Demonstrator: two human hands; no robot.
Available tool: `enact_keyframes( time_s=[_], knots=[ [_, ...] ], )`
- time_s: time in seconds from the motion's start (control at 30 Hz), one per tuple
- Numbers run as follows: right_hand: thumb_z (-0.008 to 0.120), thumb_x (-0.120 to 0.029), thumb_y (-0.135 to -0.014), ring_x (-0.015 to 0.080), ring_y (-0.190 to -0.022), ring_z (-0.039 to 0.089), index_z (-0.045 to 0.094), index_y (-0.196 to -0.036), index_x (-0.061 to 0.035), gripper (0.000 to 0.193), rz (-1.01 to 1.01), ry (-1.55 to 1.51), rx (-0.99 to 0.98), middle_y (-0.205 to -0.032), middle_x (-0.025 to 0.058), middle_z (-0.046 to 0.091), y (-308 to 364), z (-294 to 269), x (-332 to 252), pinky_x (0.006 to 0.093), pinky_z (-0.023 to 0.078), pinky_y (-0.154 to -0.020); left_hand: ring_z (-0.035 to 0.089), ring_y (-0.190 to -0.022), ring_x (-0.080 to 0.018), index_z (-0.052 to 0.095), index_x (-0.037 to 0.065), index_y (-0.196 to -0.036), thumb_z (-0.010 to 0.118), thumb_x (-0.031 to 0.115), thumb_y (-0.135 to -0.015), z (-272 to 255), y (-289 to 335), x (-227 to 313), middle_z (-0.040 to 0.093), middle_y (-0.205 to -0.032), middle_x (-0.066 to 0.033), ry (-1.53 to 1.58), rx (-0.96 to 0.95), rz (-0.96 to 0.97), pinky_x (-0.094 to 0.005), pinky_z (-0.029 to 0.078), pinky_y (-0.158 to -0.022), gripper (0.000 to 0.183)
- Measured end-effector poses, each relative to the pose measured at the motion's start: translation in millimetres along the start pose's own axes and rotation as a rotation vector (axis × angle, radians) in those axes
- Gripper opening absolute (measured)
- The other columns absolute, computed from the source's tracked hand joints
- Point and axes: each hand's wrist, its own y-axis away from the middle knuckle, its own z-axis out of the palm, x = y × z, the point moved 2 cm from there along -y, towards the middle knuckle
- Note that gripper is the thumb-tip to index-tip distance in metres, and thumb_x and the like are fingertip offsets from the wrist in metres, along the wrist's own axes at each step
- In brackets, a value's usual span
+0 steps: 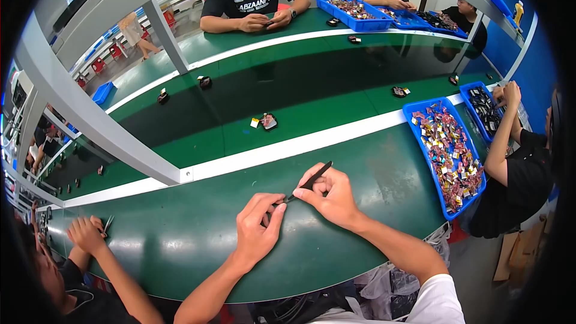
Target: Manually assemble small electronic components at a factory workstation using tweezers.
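Observation:
My right hand [332, 197] grips a slim black pointed tool [318, 175], shaped like tweezers, whose tip slants down toward my left fingertips. Closed in a pinch, my left hand [259, 223] meets that tip. Whatever lies between the left thumb and fingers is too small and covered to make out. Both hands are over the green worktable [198, 222]. To the right of them stands a blue tray [447, 211] heaped with small parts that have reddish wires and white and yellow pieces.
Past a white rail [288, 147], a green conveyor belt [336, 114] carries scattered small black parts, including one with a white tag [268, 121]. A second blue tray [465, 88] holds black parts. Co-workers sit left, right and opposite. A grey metal post [114, 126] rises at left.

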Motion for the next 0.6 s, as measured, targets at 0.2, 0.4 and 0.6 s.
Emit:
enact_keyframes(
  time_s=[0.2,0.4,0.6],
  knots=[
    [0.077,-0.002,-0.086,-0.0031,-0.053,0.036,0.063,-0.094,-0.0019,0.016,-0.041,0.037,-0.002,-0.067,-0.0053,0.055,3.1,2.0,1.2,0.0200,0.026,-0.047,0.058,-0.061,-0.0114,0.072,-0.001,-0.098,0.070,-0.003,-0.088,1.7,1.0,-1.3,0.069,-0.091,-0.0088,0.027,-0.003,0.003,-0.0254,0.042,-0.049,0.010],
    [0.078,0.000,-0.084,-0.0016,-0.054,0.035,0.064,-0.092,-0.0019,0.016,-0.012,0.020,0.002,-0.073,-0.0023,0.061,5.0,2.8,-2.1,0.0211,0.028,-0.048,0.056,-0.058,-0.0120,0.070,-0.002,-0.088,0.070,-0.005,-0.087,3.3,2.0,1.7,0.067,-0.085,-0.0077,-0.018,-0.005,-0.006,-0.0254,0.042,-0.050,0.004],
    [0.078,-0.004,-0.086,-0.0014,-0.051,0.036,0.064,-0.094,-0.0034,0.016,-0.004,0.012,-0.025,-0.064,-0.0071,0.050,2.8,3.5,-8.6,0.0212,0.026,-0.048,0.055,-0.057,-0.0122,0.067,-0.003,-0.088,0.069,-0.006,-0.087,0.5,0.8,3.1,0.066,-0.084,-0.0092,-0.004,-0.001,-0.010,-0.0253,0.042,-0.050,0.004]
  ],
)
